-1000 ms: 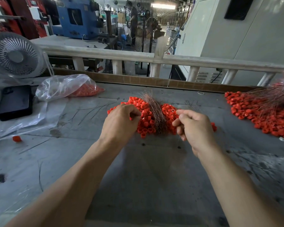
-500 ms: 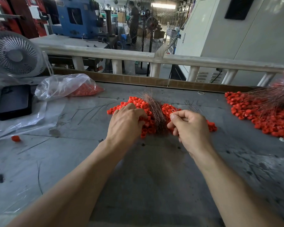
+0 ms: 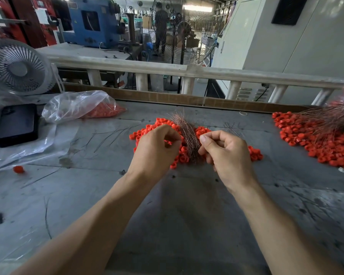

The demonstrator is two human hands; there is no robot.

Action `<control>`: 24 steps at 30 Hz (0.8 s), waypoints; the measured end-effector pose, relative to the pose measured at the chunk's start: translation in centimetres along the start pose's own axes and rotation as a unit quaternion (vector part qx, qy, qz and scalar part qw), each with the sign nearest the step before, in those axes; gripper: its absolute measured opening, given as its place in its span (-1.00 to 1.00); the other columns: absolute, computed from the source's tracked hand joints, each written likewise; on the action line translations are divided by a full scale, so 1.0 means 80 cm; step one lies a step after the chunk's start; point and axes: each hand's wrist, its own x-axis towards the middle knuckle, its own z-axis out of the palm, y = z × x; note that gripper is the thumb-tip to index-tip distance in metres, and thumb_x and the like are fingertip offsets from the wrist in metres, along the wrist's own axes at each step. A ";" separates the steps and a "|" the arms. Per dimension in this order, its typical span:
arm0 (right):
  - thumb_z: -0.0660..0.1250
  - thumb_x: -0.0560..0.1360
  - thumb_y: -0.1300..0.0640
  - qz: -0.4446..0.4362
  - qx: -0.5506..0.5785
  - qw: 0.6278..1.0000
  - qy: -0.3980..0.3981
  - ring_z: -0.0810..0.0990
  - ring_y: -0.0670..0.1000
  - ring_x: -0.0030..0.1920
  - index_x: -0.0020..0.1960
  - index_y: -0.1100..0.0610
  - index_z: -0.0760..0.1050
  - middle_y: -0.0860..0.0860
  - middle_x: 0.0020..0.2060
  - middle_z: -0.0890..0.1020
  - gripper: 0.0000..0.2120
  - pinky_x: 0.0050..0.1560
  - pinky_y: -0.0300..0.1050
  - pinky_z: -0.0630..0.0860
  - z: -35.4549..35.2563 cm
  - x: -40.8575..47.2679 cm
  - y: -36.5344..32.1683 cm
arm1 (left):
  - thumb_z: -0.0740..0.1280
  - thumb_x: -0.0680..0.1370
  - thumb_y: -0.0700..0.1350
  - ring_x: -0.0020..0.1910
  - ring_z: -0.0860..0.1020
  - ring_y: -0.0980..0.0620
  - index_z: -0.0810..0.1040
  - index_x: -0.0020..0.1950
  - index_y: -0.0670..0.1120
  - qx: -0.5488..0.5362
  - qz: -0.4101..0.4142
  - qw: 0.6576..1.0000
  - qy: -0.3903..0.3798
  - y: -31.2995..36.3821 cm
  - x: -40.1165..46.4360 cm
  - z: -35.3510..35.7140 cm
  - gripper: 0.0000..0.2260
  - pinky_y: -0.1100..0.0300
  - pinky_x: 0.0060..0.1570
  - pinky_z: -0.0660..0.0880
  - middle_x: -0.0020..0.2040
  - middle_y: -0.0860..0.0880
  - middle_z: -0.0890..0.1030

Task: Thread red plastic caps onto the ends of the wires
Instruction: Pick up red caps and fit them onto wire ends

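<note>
A bundle of copper wires [image 3: 187,135] lies across a pile of red caps [image 3: 163,124] at the middle of the grey table [image 3: 177,215]. The left hand [image 3: 155,151] hovers over the pile, fingers curled, apparently pinching a cap, though the grip is hidden. The right hand [image 3: 224,153] pinches thumb to forefinger right beside the bundle, perhaps on one thin wire. Far right lies a second cap heap with wires [image 3: 326,139]; left, a plastic bag of caps [image 3: 77,106], a black phone [image 3: 17,124] and a fan [image 3: 18,68].

Glossy red plastic caps [image 3: 184,153], coppery metal wires [image 3: 187,133], scuffed matt grey tabletop [image 3: 187,215]
</note>
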 end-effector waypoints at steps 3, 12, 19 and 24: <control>0.41 0.59 0.14 -0.024 0.019 0.999 -0.020 0.48 -0.12 -0.46 -0.10 0.09 0.64 0.00 -0.36 0.68 -0.90 -0.49 -0.35 0.34 0.003 -0.003 -0.005 | 0.45 0.54 -0.32 -0.20 0.73 -0.01 0.58 0.03 -0.12 -0.240 -0.081 0.967 -0.025 0.009 -0.005 0.003 -0.85 0.15 -0.16 0.64 -0.11 -0.07 0.68; 0.43 0.58 0.11 -0.051 0.001 0.998 -0.035 0.57 -0.17 -0.39 -0.12 0.01 0.66 -0.03 -0.36 0.68 -0.90 -0.24 -0.21 0.46 0.007 -0.005 -0.002 | 0.40 0.51 -0.41 -0.08 0.71 -0.13 0.65 0.10 -0.22 -0.428 -0.144 0.888 -0.089 0.016 -0.009 0.001 -0.79 0.09 0.06 0.66 -0.11 -0.19 0.72; 0.43 0.58 0.10 -0.057 -0.015 0.998 -0.035 0.59 -0.17 -0.39 -0.12 0.00 0.66 -0.03 -0.36 0.68 -0.90 -0.22 -0.16 0.47 0.008 -0.007 -0.005 | 0.36 0.53 -0.42 -0.08 0.72 -0.13 0.64 0.09 -0.22 -0.432 -0.135 0.886 -0.098 0.016 -0.010 0.000 -0.81 0.11 0.03 0.66 -0.09 -0.21 0.71; 0.44 0.57 0.12 -0.058 -0.029 0.997 -0.034 0.58 -0.17 -0.39 -0.14 0.00 0.66 -0.06 -0.37 0.68 -0.89 -0.26 -0.25 0.46 0.010 -0.010 -0.008 | 0.40 0.52 -0.41 -0.12 0.70 -0.09 0.63 0.04 -0.18 -0.420 -0.118 0.896 -0.081 0.015 -0.010 0.002 -0.82 0.13 -0.04 0.66 -0.15 -0.11 0.70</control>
